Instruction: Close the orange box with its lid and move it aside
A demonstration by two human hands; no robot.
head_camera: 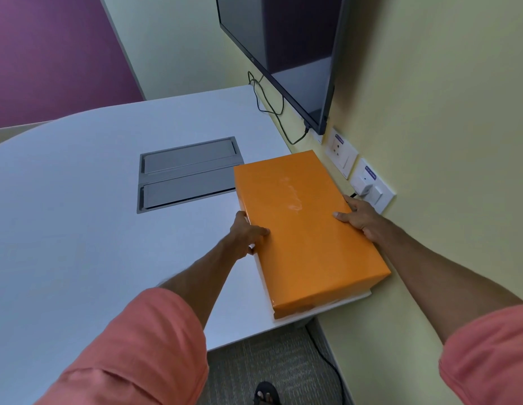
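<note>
The orange box [304, 229] lies closed on the white table [79, 214], its glossy orange lid covering it, at the table's right side close to the wall. A white base edge shows under its near end. My left hand [247, 232] grips the box's left long side, thumb on top of the lid. My right hand [359, 217] holds the right long side, fingers over the lid's edge, next to the wall.
A grey metal cable hatch [187, 173] is set into the table left of the box. Wall sockets [368, 182] and a wall-mounted screen [283, 54] with hanging cables are right behind. The table's near edge drops to carpet, where a sandalled foot [266, 394] shows.
</note>
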